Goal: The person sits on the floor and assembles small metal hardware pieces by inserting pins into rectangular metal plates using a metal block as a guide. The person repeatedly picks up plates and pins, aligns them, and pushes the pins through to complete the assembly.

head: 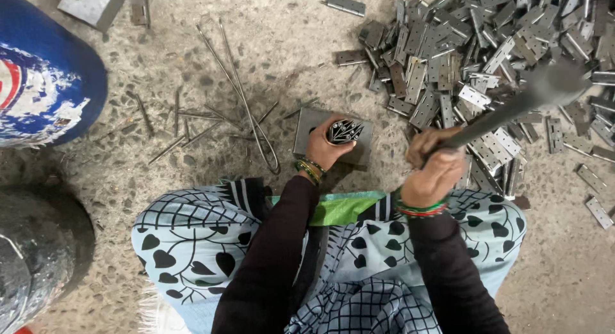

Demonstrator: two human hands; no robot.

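Two bare hands are at work over a speckled concrete floor (282, 45). The left hand (323, 145) has its fingers wrapped around a tight bundle of thin steel pins (344, 131), standing it upright on a small square grey metal block (307, 125), which apparently serves as an anvil. The right hand (435, 167) is clenched in a fist on the dark handle of a hammer (512, 106), whose blurred head is raised above the heap, seemingly poised to strike. One large heap of flat grey metal hinge plates (487, 52), too many to count, lies within reach of the right hand. Roughly ten loose rods (224, 109) lie scattered left of the block. One blue drum (45, 71) stands at upper left.
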